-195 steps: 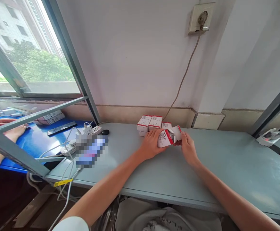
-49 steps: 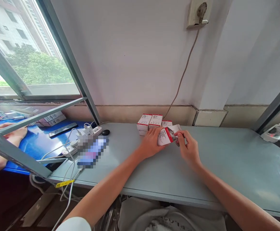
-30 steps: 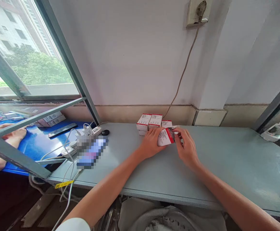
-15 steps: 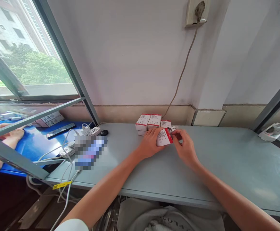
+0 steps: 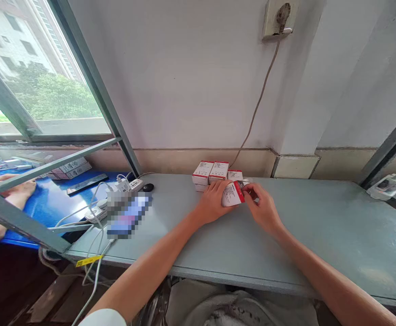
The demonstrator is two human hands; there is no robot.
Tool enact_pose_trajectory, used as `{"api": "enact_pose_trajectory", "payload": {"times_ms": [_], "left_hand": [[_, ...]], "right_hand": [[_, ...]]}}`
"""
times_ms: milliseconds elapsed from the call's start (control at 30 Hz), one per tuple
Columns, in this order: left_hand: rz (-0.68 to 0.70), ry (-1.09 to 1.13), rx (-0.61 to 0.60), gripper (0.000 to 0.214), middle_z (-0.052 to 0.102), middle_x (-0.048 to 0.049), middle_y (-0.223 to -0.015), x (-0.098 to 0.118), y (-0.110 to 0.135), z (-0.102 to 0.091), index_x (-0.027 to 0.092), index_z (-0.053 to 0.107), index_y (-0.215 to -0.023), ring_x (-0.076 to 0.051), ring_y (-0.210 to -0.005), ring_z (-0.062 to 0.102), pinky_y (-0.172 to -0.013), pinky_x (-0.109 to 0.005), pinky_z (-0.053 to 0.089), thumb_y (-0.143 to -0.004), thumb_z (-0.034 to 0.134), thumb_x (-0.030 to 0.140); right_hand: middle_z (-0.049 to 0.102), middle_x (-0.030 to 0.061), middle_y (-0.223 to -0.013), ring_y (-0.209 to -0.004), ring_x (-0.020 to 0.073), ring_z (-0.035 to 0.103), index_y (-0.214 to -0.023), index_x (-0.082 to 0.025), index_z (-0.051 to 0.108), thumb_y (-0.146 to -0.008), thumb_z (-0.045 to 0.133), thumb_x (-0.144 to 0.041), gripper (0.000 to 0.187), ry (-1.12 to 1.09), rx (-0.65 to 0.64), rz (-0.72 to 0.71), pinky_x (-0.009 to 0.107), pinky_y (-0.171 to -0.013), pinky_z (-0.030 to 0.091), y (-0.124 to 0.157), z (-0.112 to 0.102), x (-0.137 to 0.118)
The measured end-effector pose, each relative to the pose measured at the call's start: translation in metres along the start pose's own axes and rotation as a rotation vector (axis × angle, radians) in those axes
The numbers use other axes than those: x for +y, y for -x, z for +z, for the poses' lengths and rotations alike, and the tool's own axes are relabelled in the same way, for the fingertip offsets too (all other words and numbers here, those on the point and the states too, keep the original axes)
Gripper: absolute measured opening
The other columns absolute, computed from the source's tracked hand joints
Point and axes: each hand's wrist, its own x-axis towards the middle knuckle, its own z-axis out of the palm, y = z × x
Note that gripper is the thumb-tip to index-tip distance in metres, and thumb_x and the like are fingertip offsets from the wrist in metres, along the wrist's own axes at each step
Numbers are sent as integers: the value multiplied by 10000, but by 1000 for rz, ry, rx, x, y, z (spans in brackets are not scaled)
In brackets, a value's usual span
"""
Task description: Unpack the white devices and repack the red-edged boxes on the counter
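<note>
Far off at 9 o'clock from the work, another person's hand (image 5: 16,189) lies on a blue table (image 5: 48,208) near a row of white cartons (image 5: 70,170). On the grey counter (image 5: 320,235), a white power strip (image 5: 136,184) and a black computer mouse (image 5: 147,187) sit just beside a blurred-out phone (image 5: 128,216).

The person's left hand (image 5: 211,203) holds a red-edged white carton (image 5: 232,194) firmly, fingers spread across its near side. The carton sits on the counter's far side, just in front of a small stack of matching cartons (image 5: 211,171) at its 11 o'clock. The right hand (image 5: 264,210) comes in from 4 o'clock, thumb and forefinger close together at the carton's right end. Whether they clamp the small dark item there, I cannot tell. The step in hand looks like fine work at that end, with the left hand steadying.

At 3 o'clock, a white device (image 5: 387,186) lies on the counter.
</note>
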Motion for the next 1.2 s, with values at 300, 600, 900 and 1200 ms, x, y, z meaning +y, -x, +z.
{"api": "enact_pose_trajectory", "payload": {"times_ms": [300, 600, 900, 1200], "left_hand": [[2, 5, 1, 758, 621, -110, -1510, 0, 0, 0, 310, 454, -1567, -366, -1409, 582, -1161, -549, 486, -921, 842, 397], [19, -9, 7, 745, 624, -115, -1499, -2, 0, 1, 308, 449, -1570, -360, -1393, 590, -1150, -538, 489, -933, 828, 389], [12, -11, 4, 766, 622, -117, -1500, -1, 1, 1, 301, 444, -1573, -365, -1396, 584, -1137, -535, 495, -925, 841, 397], [8, 1, 0, 745, 631, -108, -1497, 0, 0, 0, 306, 455, -1550, -361, -1384, 595, -1133, -538, 493, -921, 846, 388]], "right_hand": [[689, 60, -1027, -841, 209, 599, -1006, -260, 658, -1038, 531, -339, 153, 40, -4, -11, 330, -671, 453, 2, 0, 1], [683, 66, -1040, -866, 212, 600, -1017, -259, 653, -1036, 524, -328, 147, 46, -4, -21, 318, -663, 453, 3, 1, 1], [692, 80, -1044, -876, 226, 605, -1014, -260, 652, -1041, 509, -333, 163, 53, -1, -31, 330, -670, 468, 3, 1, 1], [691, 70, -1041, -892, 229, 607, -1011, -266, 645, -1048, 512, -331, 152, 52, -2, -32, 337, -687, 462, 3, 1, 1]]}}
